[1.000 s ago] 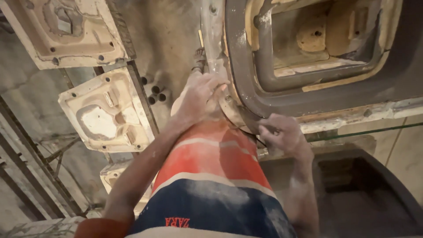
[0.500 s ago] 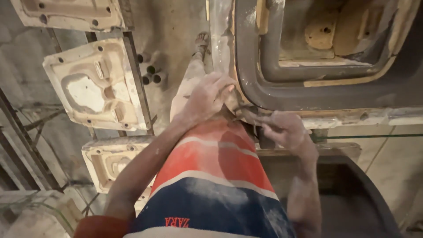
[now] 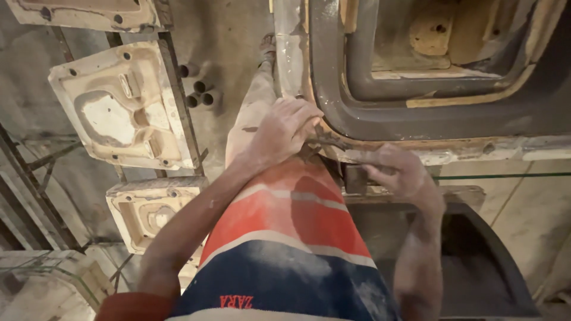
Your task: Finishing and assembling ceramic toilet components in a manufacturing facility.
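I look straight down my red, white and blue striped shirt. My left hand (image 3: 285, 131) is closed on a small dark metal clamp (image 3: 324, 141) at the near rim of a large dark grey mould (image 3: 333, 101) on the bench in front of me. My right hand (image 3: 399, 173), dusty with plaster, grips the same rim a little to the right, its fingers curled on the crusted edge. Inside the mould sit tan blocks (image 3: 434, 30).
Pale plaster mould halves (image 3: 119, 107) rest on a metal rack (image 3: 178, 89) at the left, with another (image 3: 148, 208) below. Short dark pipes (image 3: 199, 89) lie on the floor. A dark tub (image 3: 476, 261) stands under the bench at the right.
The view has tilted so the rack and mould slid downward in frame. Both hands stay at the mould's rim; the right hand has shifted slightly right along the edge.
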